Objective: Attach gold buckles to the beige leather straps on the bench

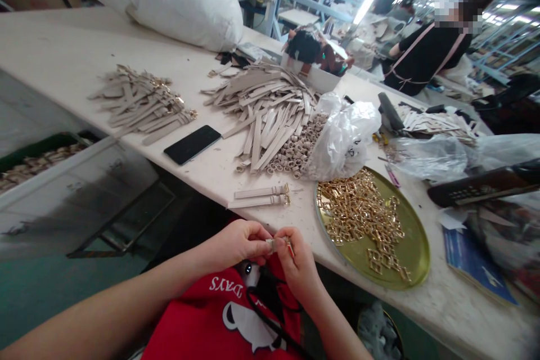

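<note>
At the table's front edge, above my lap, my left hand (pixel 242 243) and my right hand (pixel 297 261) are closed close together. Both pinch a small pale strap (pixel 270 244); my fingers cover most of it. Just beyond them lie two beige straps (pixel 259 197) with gold buckles at their right ends. To the right, a gold-coloured round tray (pixel 411 236) holds a heap of gold buckles (pixel 358 208). Many beige strap loops (pixel 297 152) are piled beside a heap of flat beige straps (pixel 270 101).
A black phone (pixel 192 144) lies near buckled straps (pixel 143 98) on the left. A clear plastic bag (pixel 348 135) touches the loops. A large white sack (pixel 177 0) stands behind. At right are a dark bottle (pixel 485 183) and blue booklet (pixel 476 264). Another person (pixel 430 50) stands beyond.
</note>
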A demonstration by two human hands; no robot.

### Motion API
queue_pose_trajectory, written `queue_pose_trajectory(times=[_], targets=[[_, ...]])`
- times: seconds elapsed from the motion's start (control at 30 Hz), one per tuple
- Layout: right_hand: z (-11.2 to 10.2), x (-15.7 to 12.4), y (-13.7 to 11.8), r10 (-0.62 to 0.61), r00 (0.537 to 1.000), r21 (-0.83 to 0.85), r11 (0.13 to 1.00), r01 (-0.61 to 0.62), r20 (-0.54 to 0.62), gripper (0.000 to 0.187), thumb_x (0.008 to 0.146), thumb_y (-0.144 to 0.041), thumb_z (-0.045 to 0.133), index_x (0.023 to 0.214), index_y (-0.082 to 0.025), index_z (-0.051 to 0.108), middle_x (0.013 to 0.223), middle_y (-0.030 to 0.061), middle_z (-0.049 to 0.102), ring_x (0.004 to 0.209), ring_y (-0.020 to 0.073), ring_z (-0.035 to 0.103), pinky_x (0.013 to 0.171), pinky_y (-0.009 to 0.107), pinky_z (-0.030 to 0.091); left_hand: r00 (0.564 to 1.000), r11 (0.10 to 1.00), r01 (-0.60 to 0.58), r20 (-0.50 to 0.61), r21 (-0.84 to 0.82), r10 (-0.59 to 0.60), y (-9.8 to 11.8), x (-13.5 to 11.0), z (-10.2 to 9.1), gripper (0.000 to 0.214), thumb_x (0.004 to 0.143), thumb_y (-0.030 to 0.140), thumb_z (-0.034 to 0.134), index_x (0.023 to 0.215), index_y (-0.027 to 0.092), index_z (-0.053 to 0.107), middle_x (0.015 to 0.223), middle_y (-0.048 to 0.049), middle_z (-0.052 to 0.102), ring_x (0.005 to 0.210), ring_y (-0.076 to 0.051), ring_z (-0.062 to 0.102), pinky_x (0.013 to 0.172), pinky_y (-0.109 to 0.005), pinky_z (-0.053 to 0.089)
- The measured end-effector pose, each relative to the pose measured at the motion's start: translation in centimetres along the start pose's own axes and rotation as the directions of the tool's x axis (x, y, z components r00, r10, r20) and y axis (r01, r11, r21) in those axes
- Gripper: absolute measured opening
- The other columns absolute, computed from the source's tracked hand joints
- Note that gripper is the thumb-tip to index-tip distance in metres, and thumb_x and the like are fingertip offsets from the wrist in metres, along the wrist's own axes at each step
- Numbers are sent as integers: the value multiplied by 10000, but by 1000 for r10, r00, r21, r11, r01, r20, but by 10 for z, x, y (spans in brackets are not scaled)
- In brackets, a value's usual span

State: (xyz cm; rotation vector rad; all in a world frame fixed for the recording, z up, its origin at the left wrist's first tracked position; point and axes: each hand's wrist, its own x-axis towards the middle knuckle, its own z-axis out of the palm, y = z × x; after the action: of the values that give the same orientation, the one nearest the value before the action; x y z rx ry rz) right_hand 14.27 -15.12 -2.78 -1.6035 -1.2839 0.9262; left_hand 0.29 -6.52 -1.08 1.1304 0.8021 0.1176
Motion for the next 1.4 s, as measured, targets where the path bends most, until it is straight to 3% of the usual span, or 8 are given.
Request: queue_pose_trajectory(times=[0.13,0.23,0.4,0.7,0.97,1.17,1.3,1.4], targets=[[12,-1,0,49,994,110,993,-38,-99,155,876,-331,371,828,-212,458,664,-22,480,587,126,459,545,241,363,998,991,24,57,130,-31,5,-3,-8,374,688,495,584,755,127,569,607,-4,611,503,-108,557,496,-209,418],[17,0,4,-18,990,3,1000,18,-140,123,858,-305,410,841,-206,480,728,2,523,667,148,498,622,267,376,997,975,16,73,224,-33,8,-6,-11,401,702,536,538,695,136,560,579,0,600,466,-103,528,444,-195,375],[18,1,10,-59,985,-123,992,39,-165,97,847,-284,424,860,-210,484,749,20,557,681,169,523,634,288,370,1000,973,-12,-10,229,14,2,3,-5,351,709,491,538,715,140,536,555,8,574,505,-129,553,461,-206,407],[14,16,15,-69,990,-131,990,53,-120,113,850,-287,414,853,-206,492,735,20,566,650,161,515,605,285,380,999,978,36,32,203,-43,7,9,-12,319,706,457,554,657,147,494,556,6,582,472,-103,536,453,-193,405],[11,16,18,25,998,91,996,-20,-49,180,879,-311,364,907,-217,514,727,4,563,656,153,521,615,271,381,1000,957,12,19,291,-19,9,17,-8,259,750,402,490,709,151,539,562,7,576,509,-129,560,461,-198,404],[1,41,17,-62,979,-65,997,51,-196,182,872,-285,375,898,-215,540,811,35,591,760,178,534,672,290,389,982,764,-99,-63,637,180,36,23,-17,240,764,341,465,627,182,583,537,7,578,488,-140,526,468,-216,330],[-4,75,11,-168,977,-187,972,141,-134,193,886,-248,336,897,-202,524,807,50,595,748,180,540,663,290,387,937,585,-178,-44,791,346,48,41,-32,257,799,338,447,657,198,609,601,-12,607,577,-159,542,534,-225,325],[-10,106,4,-247,968,-465,863,199,-46,199,878,-210,348,901,-181,544,828,78,606,789,206,538,691,313,363,899,454,-125,-92,882,428,58,58,-54,326,819,431,419,752,189,627,733,-44,635,702,-182,559,603,-239,347]])
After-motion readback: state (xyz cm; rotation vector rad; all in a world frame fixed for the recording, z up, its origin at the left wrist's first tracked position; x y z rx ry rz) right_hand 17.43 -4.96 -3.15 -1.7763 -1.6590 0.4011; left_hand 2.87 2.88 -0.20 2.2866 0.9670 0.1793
